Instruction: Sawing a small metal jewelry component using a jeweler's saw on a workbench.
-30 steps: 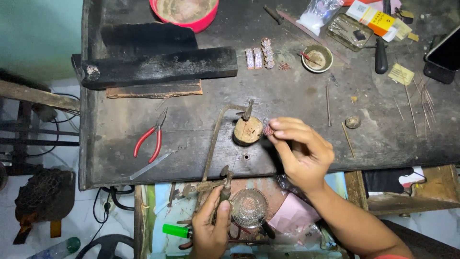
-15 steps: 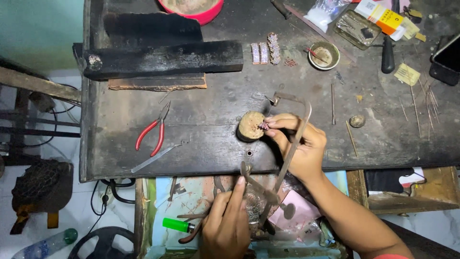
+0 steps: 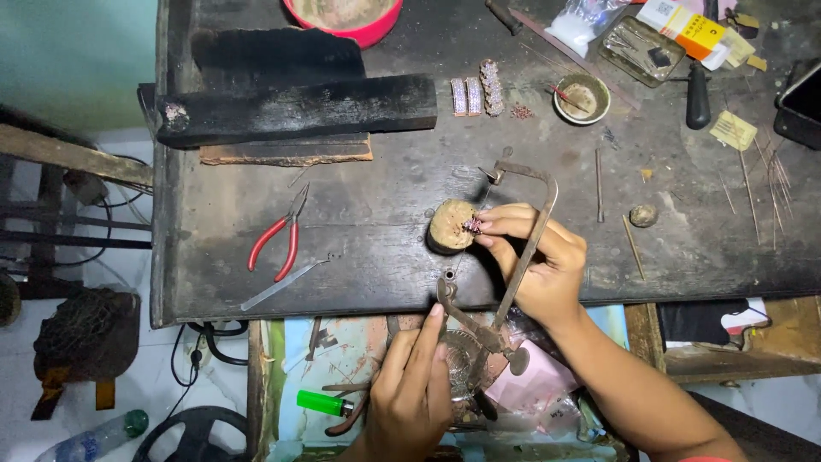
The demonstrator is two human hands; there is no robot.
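My right hand [image 3: 539, 257] pinches a small pink-stoned jewellery piece [image 3: 472, 225] against the right side of a round wooden block [image 3: 448, 227] on the dark workbench [image 3: 385, 214]. My left hand [image 3: 410, 389], below the bench's front edge, grips the handle end of a metal jeweller's saw frame [image 3: 528, 218]. The frame slants up over my right hand, and its far end reaches just above the block. The saw's blade is too thin to make out.
Red-handled pliers [image 3: 274, 244] and tweezers [image 3: 286, 282] lie left of the block. A long black block [image 3: 299, 107], a pink bowl [image 3: 342, 13], jewelled strips [image 3: 479, 90] and a small dish [image 3: 581, 98] sit at the back. An open drawer below holds a green lighter [image 3: 325, 402].
My left hand has swung the saw frame up from the drawer and over my right hand to the block. My right hand stays on the block with the piece.
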